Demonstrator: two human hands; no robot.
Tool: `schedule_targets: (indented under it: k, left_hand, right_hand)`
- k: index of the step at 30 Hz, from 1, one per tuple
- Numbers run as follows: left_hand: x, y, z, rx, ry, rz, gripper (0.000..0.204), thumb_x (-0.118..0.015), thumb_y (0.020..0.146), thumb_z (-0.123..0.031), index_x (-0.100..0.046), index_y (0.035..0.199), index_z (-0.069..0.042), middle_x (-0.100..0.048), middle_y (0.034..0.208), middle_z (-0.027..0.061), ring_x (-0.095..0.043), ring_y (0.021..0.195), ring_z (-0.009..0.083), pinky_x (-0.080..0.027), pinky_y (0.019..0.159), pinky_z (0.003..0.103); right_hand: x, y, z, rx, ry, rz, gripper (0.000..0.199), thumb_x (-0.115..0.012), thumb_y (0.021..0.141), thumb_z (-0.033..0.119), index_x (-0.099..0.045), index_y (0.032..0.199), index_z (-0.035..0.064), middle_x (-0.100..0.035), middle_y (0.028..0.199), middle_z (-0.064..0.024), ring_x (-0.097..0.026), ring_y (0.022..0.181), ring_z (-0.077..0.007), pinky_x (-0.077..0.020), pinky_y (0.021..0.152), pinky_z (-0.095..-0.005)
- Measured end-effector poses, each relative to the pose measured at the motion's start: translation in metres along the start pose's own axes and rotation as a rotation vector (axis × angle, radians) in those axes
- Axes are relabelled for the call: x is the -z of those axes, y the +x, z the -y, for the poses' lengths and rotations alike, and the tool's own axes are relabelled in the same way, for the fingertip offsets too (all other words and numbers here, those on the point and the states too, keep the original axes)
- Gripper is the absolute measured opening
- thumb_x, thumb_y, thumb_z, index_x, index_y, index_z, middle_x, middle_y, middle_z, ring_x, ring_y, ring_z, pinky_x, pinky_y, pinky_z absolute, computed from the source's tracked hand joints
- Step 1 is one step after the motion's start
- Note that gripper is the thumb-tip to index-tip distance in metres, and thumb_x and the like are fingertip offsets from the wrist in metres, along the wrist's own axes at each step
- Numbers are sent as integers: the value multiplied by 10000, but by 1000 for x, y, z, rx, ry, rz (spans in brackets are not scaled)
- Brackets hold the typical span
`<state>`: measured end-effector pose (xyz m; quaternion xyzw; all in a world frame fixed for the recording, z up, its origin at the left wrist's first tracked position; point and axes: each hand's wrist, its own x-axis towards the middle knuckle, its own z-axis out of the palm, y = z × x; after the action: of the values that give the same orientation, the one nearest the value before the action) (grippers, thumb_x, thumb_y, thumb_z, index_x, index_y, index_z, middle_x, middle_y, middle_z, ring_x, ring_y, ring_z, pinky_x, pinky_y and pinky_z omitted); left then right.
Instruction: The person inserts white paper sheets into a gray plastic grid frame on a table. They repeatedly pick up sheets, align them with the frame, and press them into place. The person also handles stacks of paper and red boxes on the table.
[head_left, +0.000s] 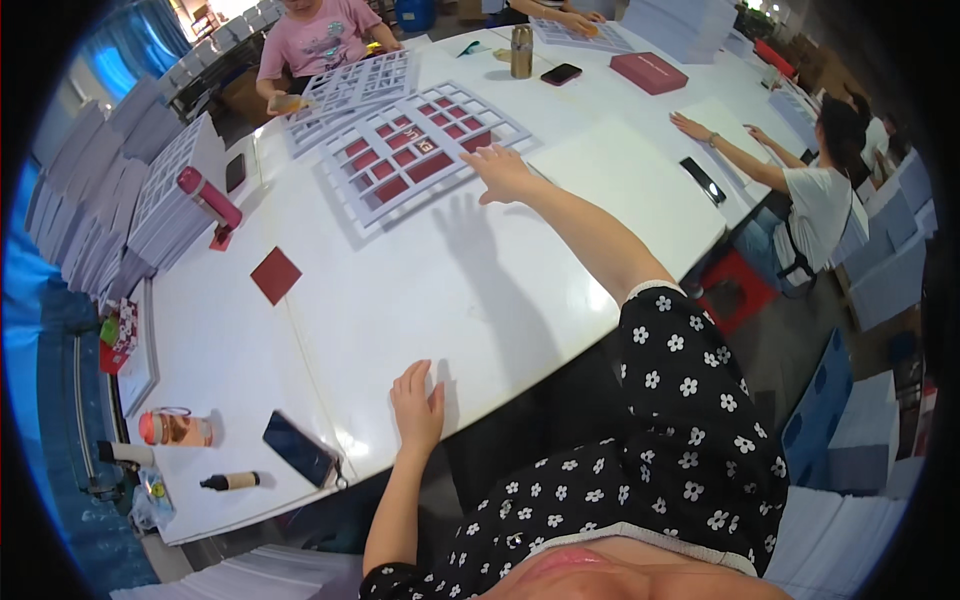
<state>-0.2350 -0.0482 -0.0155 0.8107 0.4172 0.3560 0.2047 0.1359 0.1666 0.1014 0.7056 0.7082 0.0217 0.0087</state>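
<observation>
The left hand [417, 400] lies flat and open on the near edge of the white table [480, 290], fingers spread, holding nothing; it looks like a brace while the person leans forward. Just to its left lies a dark phone [298, 448], and farther up the table a loose red square card [275, 275].

The right hand [503, 172] is stretched far out, fingers open, its tips touching the near right edge of a white lattice sheet [420, 150]; it grips nothing yet. The step in hand seems to be the reach for that sheet, so the next move likely calls for pinching its edge and drawing it nearer without bending the thin bars.

The sheet lies flat at the far middle of the table, a grid of square openings, several showing red inserts.
</observation>
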Motion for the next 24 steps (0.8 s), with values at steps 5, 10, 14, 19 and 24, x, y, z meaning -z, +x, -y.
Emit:
schedule_targets:
  k: [5,10,14,19,24]
  left_hand:
    - [18,-38,-22,212,-197,-37,452,-629,834,-22,-513,1271,-3,-564,1214,169,-534,1056,328,-450,901,410]
    - [42,-53,-44,264,-215,13,439,-605,824,13,-527,1255,0,-564,1202,158,-545,1025,290,-452,873,374]
    - [48,-67,-45,239,-187,3,426,-582,830,22,-533,1252,-2,-571,1183,148,-546,1010,267,-446,851,354]
    - [46,-63,-19,330,-206,23,370,-537,903,-43,-521,1270,0,-568,1183,132,-543,994,233,-440,857,335]
    - [34,-50,26,491,-469,-211,375,-416,1028,-262,-483,1291,-3,-580,1091,141,-555,986,222,-454,876,335]
  right_hand:
    - [26,8,-9,89,-203,85,1199,-905,590,297,-172,1538,330,-229,1540,-271,-182,1426,-484,-237,1096,-613]
    - [33,23,-13,80,-296,271,1147,-903,576,297,-250,1518,346,-472,1396,-215,-326,1372,-438,-306,1024,-590]
    - [30,28,3,166,-346,274,1014,-899,565,382,-401,1447,337,-677,1093,-89,-619,1076,-345,-386,915,-561]
    - [37,-7,26,150,-105,74,916,-886,551,329,-493,1378,279,-527,1261,-227,-461,1253,-406,-240,1052,-644]
    - [20,-88,44,213,-80,-35,900,-814,607,294,-436,1423,247,-523,1222,-253,-419,1252,-423,-190,1095,-628]
